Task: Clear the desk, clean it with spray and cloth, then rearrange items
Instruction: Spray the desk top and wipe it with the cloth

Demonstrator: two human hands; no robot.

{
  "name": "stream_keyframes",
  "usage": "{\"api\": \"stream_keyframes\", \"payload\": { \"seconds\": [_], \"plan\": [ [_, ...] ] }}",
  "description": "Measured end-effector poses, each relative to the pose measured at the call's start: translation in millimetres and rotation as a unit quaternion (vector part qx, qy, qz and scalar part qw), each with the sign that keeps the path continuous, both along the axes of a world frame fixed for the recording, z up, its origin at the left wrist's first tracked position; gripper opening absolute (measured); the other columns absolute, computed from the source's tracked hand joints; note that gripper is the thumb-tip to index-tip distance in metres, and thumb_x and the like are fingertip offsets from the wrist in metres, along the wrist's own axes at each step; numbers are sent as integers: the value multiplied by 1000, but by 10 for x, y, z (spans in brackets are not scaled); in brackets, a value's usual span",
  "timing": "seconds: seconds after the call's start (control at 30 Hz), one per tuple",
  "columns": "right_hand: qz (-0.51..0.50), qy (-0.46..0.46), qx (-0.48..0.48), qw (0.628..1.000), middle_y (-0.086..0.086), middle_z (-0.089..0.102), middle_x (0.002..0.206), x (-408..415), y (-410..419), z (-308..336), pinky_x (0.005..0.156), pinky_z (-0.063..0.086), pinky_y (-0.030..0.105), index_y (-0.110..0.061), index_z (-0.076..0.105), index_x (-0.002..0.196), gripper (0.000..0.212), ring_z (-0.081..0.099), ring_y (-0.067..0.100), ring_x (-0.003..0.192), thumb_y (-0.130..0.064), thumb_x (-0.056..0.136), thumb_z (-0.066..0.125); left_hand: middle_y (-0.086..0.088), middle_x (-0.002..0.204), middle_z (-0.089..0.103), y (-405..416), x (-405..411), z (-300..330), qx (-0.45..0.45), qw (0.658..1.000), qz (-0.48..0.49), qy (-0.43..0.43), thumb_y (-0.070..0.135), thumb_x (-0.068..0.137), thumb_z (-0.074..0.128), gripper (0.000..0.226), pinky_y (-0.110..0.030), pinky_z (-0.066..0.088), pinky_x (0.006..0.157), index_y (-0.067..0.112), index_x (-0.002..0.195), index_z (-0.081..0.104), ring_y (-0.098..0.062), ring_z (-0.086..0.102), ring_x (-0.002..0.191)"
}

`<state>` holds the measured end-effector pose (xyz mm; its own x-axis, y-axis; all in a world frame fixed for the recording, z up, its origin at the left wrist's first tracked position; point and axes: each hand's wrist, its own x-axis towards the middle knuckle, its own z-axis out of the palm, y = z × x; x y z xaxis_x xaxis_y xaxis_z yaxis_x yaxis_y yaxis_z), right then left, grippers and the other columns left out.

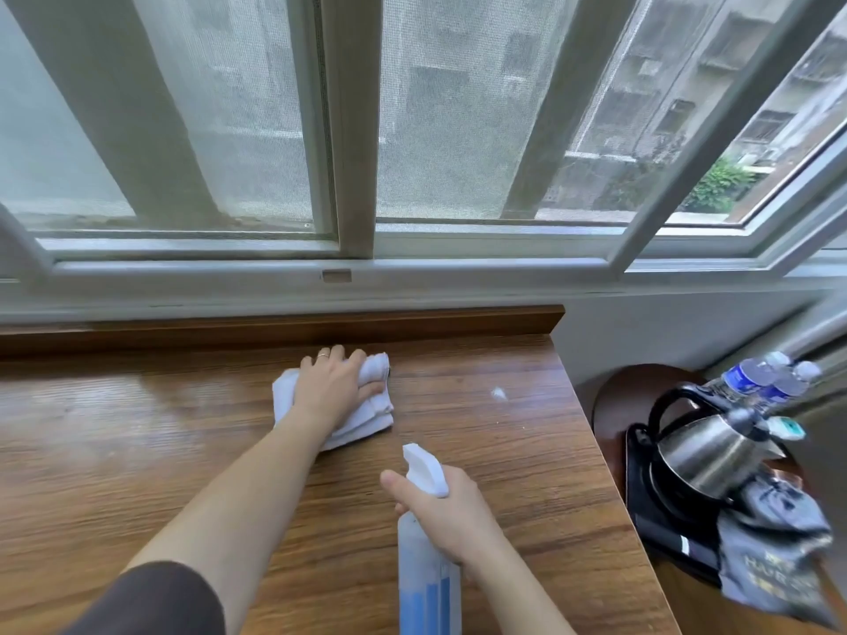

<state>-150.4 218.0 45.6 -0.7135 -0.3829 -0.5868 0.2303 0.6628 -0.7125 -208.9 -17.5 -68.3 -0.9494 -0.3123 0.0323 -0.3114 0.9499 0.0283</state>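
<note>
A folded white cloth (366, 417) lies on the wooden desk (137, 451) near its back edge. My left hand (332, 387) lies on top of it, the fingers curled round its far end. My right hand (447, 515) grips the neck of a clear spray bottle (426, 584) with blue liquid and a white nozzle pointing up and to the left. The bottle is nearer to me than the cloth. A small white spot of foam (498, 394) sits on the desk to the right of the cloth.
To the right of the desk, a round dark side table (641, 387) carries a steel kettle (706, 456) on a black tray, two water bottles (756, 378) and a grey bag (770, 543). A window with a white frame (357, 176) runs behind the desk.
</note>
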Motion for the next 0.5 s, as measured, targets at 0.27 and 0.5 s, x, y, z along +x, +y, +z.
{"api": "stream_keyframes", "payload": {
  "seconds": [0.27, 0.5],
  "plan": [
    [-21, 12, -18, 1000, 2, 76, 97, 138, 43, -9, 76, 48, 28, -12, 71, 95, 78, 70, 18, 93, -80, 58, 59, -4, 91, 65, 119, 403, 15, 14, 999, -35, 37, 68, 82, 54, 51, -39, 43, 74, 20, 95, 61, -28, 61, 87],
    [-29, 27, -21, 999, -2, 76, 86, 418, 37, 81, 72, 47, 26, -22, 73, 79, 41, 65, 8, 78, -62, 82, 69, -3, 81, 63, 423, 1185, -27, 15, 995, -81, 60, 67, 77, 41, 53, -38, 46, 67, 20, 85, 62, -26, 61, 75]
  ]
}}
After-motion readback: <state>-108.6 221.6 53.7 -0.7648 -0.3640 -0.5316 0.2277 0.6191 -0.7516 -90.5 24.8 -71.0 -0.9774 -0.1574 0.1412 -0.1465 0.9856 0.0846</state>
